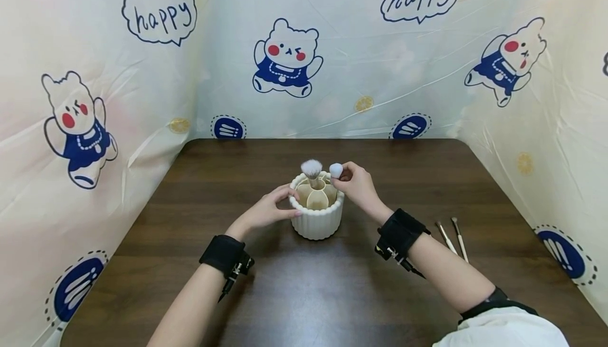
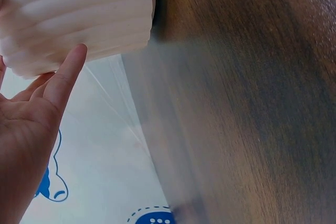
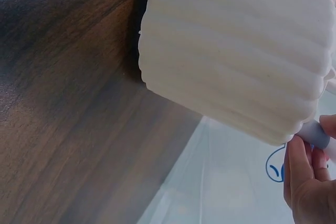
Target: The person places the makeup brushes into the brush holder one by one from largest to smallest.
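A white ribbed makeup brush holder (image 1: 317,225) with several inner compartments stands upright on the table. My left hand (image 1: 268,209) grips its left side, thumb on the outer wall and fingers at the rim; in the left wrist view the thumb (image 2: 67,74) lies along the ribs. One makeup brush (image 1: 311,168) with fluffy pale bristles stands in the holder, head up. At the right rim, my right hand (image 1: 357,186) pinches another makeup brush (image 1: 335,170) with a rounded pale blue head. The right wrist view shows its grey part (image 3: 314,134) between thumb and fingers, right at the rim.
Two slim makeup brushes (image 1: 459,238) lie on the brown wooden table (image 1: 304,294) beside my right forearm. A pale printed sheet (image 1: 342,72) with bears rises behind the table and along both sides. Each wrist wears a black strap (image 1: 401,233) with a small camera.
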### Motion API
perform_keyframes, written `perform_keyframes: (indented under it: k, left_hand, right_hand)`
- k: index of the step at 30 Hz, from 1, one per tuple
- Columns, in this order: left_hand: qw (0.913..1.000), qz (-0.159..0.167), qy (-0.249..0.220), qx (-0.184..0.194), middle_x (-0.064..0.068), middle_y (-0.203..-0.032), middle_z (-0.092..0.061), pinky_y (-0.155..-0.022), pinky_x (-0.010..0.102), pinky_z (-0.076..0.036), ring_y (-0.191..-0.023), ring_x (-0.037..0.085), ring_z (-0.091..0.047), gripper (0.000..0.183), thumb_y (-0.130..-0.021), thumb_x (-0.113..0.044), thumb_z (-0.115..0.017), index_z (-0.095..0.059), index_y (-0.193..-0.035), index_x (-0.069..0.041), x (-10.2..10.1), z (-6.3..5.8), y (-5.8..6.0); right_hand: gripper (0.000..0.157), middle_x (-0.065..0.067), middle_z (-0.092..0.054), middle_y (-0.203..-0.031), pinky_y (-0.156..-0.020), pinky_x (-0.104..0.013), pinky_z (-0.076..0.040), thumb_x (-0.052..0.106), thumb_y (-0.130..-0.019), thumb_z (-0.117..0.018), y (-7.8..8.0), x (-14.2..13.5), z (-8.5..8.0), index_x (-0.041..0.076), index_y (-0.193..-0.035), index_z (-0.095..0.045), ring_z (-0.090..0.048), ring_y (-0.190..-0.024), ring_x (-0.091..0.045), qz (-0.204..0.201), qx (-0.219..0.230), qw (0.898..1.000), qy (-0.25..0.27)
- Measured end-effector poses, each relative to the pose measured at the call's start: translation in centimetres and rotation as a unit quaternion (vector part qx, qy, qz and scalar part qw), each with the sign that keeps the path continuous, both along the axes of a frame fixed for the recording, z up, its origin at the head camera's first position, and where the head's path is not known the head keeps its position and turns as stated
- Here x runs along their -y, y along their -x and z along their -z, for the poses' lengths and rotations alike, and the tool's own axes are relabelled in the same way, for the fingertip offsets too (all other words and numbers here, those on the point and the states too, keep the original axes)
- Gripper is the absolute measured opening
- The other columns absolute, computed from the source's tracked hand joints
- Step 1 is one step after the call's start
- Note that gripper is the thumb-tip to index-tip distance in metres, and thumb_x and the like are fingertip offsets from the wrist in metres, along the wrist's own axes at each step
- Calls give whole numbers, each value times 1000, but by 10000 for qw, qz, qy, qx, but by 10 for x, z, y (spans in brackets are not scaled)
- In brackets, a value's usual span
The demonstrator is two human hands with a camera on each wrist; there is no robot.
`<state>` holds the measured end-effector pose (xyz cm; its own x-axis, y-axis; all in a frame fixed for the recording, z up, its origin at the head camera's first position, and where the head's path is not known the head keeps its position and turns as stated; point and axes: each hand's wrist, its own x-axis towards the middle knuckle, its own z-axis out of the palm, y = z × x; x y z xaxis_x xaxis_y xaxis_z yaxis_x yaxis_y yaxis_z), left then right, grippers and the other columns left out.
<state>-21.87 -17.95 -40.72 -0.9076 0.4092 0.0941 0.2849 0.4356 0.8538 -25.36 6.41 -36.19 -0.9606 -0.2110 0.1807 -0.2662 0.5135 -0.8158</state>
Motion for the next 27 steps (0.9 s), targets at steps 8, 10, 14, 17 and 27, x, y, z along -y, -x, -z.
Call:
perform_keyframes:
  k: [8, 10, 14, 17, 27]
  left_hand:
    - [10000, -3, 34, -43, 7, -119, -53, -99, 47, -40, -114, 21, -46, 28, -82, -16, -75, -58, -102, -10, 0, 1, 1]
    - [10000, 8, 16, -49, 7, -119, -53, -99, 48, -39, -114, 21, -46, 28, -82, -16, -76, -58, -102, -10, 0, 2, 1]
    - [10000, 19, 40, -89, 7, -120, -53, -100, 47, -38, -115, 22, -45, 28, -82, -17, -76, -58, -102, -11, -1, 1, 0]
    - [9999, -2, 115, -111, 7, -122, -52, -101, 45, -38, -117, 22, -45, 28, -82, -18, -76, -58, -102, -12, -1, 0, 1]
    - [9999, -43, 107, -2, 8, -122, -52, -102, 52, -36, -117, 23, -44, 28, -82, -19, -75, -58, -103, -12, 0, 1, 1]
  right_hand:
    - [29, -23, -67, -103, -85, -40, -55, 8, -84, -70, -1, -1, 0, -6, -107, -60, -66, -95, -31, -39, 45, 10000, -67]
    - [29, -23, -67, -103, -85, -40, -55, 8, -84, -70, -1, -1, -1, -6, -107, -60, -66, -95, -32, -36, 45, 10000, -66]
    - [29, -23, -67, -102, -83, -39, -55, 9, -83, -70, -1, -2, -1, -6, -106, -60, -65, -94, -31, -31, 60, 9999, -78]
    - [29, -23, -68, -102, -82, -38, -55, 9, -83, -70, -1, -2, -2, -6, -106, -60, -65, -94, -31, -29, 51, 9999, -89]
    - [24, -22, -68, -101, -79, -35, -55, 8, -85, -69, -1, -4, -2, -5, -103, -62, -66, -93, -31, -90, 62, 9999, 0]
